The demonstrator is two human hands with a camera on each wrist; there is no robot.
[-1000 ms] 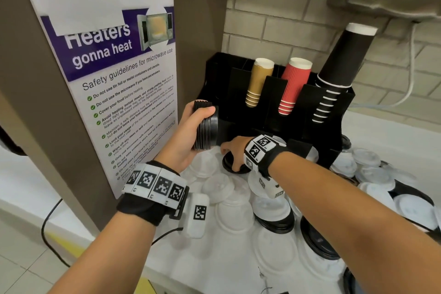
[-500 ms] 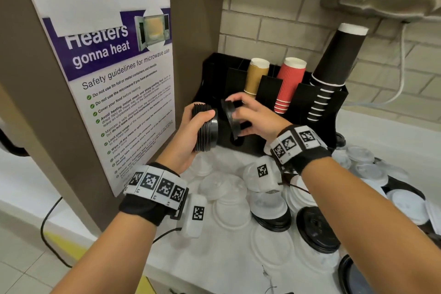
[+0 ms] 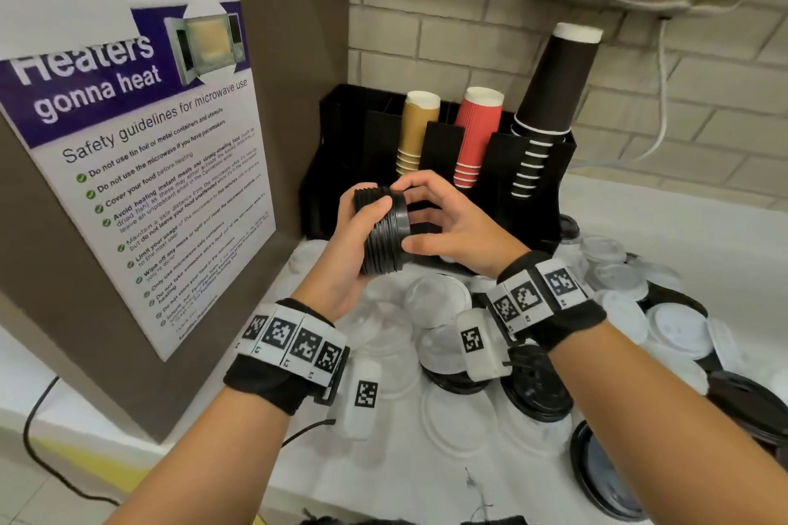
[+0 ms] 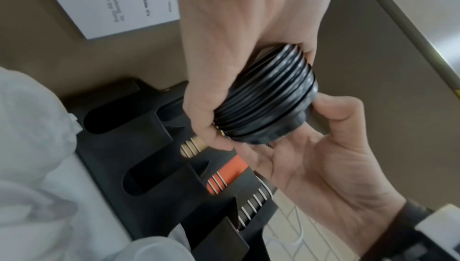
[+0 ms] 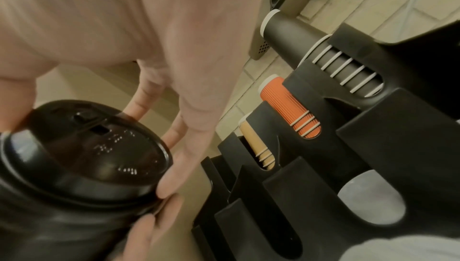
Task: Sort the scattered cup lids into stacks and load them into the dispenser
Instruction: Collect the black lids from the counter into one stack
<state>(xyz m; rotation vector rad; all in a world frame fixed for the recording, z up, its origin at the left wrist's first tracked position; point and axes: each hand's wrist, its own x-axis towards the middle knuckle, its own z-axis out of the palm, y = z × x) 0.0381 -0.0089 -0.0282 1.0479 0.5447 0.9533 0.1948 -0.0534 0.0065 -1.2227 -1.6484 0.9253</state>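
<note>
My left hand (image 3: 362, 234) grips a stack of black lids (image 3: 381, 232) sideways, in front of the black dispenser (image 3: 533, 200). My right hand (image 3: 407, 217) pinches the end black lid (image 3: 401, 222) between forefinger above and thumb below, seated against the stack. In the left wrist view the ribbed stack (image 4: 266, 98) lies between both hands. The right wrist view shows the end lid's top face (image 5: 84, 147). The dispenser's lower slots (image 4: 139, 182) look dark and open.
Tan (image 3: 415, 132), red (image 3: 475, 136) and black cups (image 3: 550, 98) stand in the dispenser's upper slots. Several loose white lids (image 3: 439, 298) and black lids (image 3: 537, 392) cover the white counter. A poster (image 3: 140, 166) hangs on the brown panel at left.
My right hand lifted a black lid from the counter, carried it up and left, and set it against the end of the stack in my left hand.
</note>
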